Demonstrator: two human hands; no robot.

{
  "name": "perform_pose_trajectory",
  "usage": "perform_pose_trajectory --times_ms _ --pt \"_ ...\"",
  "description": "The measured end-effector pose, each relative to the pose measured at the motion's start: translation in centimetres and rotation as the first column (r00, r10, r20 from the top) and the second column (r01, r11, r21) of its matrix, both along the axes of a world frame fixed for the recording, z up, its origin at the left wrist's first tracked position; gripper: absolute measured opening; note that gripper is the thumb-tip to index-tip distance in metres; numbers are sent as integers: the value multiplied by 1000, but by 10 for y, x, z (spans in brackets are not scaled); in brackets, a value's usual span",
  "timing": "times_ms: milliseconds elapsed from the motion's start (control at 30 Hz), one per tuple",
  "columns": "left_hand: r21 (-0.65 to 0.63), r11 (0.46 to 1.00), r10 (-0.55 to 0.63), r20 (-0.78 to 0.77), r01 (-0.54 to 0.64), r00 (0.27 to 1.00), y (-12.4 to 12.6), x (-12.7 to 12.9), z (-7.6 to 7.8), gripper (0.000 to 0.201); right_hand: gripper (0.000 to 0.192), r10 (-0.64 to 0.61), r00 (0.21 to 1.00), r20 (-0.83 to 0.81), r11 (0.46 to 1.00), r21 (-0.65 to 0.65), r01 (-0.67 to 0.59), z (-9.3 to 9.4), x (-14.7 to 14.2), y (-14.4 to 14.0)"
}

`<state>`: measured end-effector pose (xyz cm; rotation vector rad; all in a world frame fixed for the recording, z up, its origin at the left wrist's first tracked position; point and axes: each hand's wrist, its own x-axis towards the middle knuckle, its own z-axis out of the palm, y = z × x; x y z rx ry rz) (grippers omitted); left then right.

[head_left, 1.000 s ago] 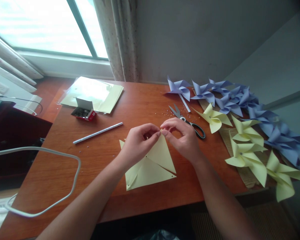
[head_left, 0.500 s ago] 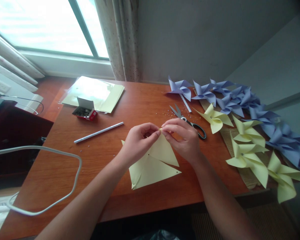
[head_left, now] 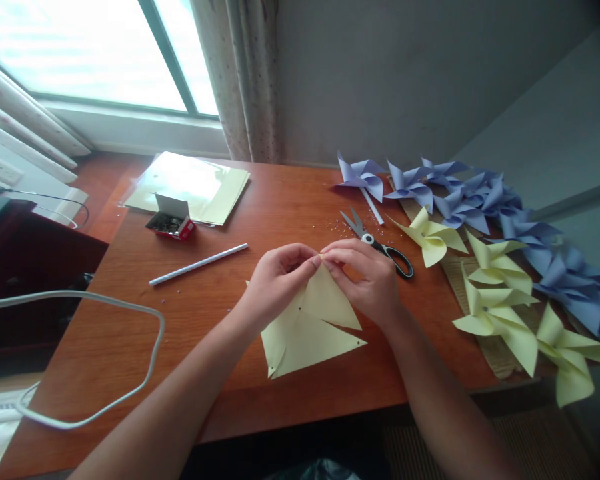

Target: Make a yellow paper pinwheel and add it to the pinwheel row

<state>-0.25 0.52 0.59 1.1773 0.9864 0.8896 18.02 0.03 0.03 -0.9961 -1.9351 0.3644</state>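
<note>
Head view, and both hands are up at the peak of the yellow paper square (head_left: 310,327): the left hand (head_left: 275,283) pinches one lifted corner, the right hand (head_left: 367,277) nips the tip beside it (fingertips touching). By my read, early going here: cuts made, corner holes punched, one or two flaps gathered, the rest lying flat on the bench (head_left: 130,333). Pale sheet, crisp diagonal slits, near the front edge. Finished yellow pinwheels (head_left: 490,293) and purple pinwheels (head_left: 460,193) sit to the right; scissors (head_left: 377,243) just beyond the fingers.
</note>
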Motion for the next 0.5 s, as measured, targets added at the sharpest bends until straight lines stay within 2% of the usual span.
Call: perform_pose_trajectory --times_ms 300,400,500 --pt "17 1000 27 -15 -26 1000 1 0 -2 23 13 8 1000 -22 997 -80 -10 3 0 -3" --pt "29 999 25 -29 -24 999 1 0 -1 21 11 6 994 -105 982 -186 -26 6 0 -4" --pt "25 999 21 -32 -20 999 1 1 0 21 9 -70 972 -226 937 -350 -14 5 1 -4"
